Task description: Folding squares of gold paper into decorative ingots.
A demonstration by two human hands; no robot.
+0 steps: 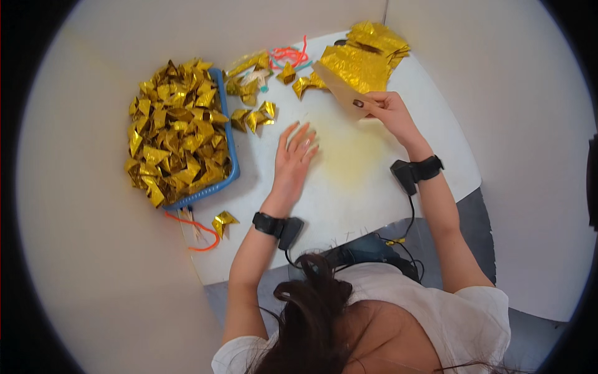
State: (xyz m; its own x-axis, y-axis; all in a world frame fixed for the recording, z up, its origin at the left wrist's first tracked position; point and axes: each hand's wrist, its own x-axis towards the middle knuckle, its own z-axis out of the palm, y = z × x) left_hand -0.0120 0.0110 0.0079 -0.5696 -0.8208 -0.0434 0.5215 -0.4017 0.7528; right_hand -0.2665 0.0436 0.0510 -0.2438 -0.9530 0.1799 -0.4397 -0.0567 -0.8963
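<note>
Between the thumb and fingers of my right hand is a sheet of foil paper, its dull tan back showing. The sheet slants up over the near edge of a stack of shiny gold foil sheets at the far right of the table. My left hand holds nothing; its fingers are apart, low over the white table. To the left of that hand lie several folded gold foil pieces. A black strap with a small dark device sits on each wrist.
A blue basket heaped with folded gold pieces stands at the left. Orange-red cord lies at the back, and another red cord near a single folded piece. Black cables hang by the front edge. Pale walls surround the table.
</note>
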